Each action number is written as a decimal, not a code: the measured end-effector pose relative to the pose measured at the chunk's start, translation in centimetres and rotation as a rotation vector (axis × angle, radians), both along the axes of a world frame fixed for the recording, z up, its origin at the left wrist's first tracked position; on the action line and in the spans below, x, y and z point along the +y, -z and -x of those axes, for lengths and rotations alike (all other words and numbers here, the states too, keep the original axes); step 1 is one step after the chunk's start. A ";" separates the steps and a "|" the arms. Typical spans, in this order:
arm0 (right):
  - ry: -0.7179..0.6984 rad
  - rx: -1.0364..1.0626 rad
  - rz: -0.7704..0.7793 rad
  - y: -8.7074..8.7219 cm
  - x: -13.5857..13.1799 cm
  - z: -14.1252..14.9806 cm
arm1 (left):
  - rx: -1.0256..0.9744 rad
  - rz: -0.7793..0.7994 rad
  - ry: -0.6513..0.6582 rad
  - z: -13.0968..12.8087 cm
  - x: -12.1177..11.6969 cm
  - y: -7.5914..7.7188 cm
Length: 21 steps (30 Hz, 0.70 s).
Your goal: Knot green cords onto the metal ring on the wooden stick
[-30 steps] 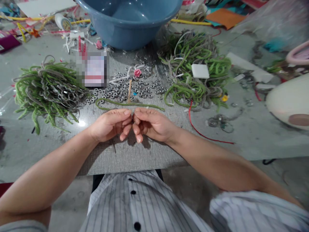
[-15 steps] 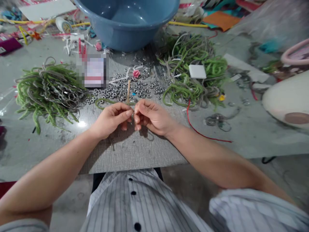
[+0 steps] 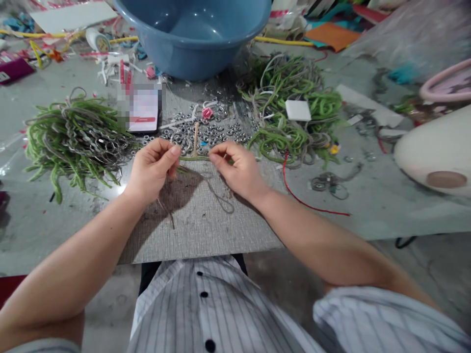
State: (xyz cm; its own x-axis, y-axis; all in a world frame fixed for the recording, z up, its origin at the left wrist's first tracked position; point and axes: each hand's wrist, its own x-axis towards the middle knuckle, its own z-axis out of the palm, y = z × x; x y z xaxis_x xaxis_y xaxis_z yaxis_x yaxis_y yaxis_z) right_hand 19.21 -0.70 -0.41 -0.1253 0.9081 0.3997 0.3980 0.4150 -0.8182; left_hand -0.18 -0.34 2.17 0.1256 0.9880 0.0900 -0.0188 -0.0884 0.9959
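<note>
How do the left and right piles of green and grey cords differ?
The left pile lies gathered, its ends splaying outward; the right pile is a looser tangle of loops. Shiny metal pieces show among the left pile's cords; a white block rests on the right pile. Both mix green and grey.

A person in a striped shirt (image 3: pixel 235 309) holds the left hand (image 3: pixel 154 169) and right hand (image 3: pixel 237 169) apart above a table (image 3: pixel 206 240), thumbs against forefingers, anything pinched too small to distinguish. A gray cord (image 3: pixel 208 185) loops between them. Beyond lie metal rings (image 3: pixel 220 133), flanked by a green-and-gray bundle (image 3: pixel 73 132) and tangle (image 3: pixel 275 139), before a blue basin (image 3: pixel 198 56).
</note>
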 end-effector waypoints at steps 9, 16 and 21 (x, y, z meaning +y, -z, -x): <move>-0.062 -0.671 -0.049 0.6 -0.1 0.5 | 0.050 -0.105 -0.100 0.7 0.7 -0.1; -0.097 -0.782 0.017 0.2 -0.6 1.0 | 0.063 -0.136 -0.107 0.7 0.9 0.7; -0.074 -0.704 -0.120 0.1 -1.1 0.9 | 0.089 -0.106 -0.005 0.5 0.4 0.5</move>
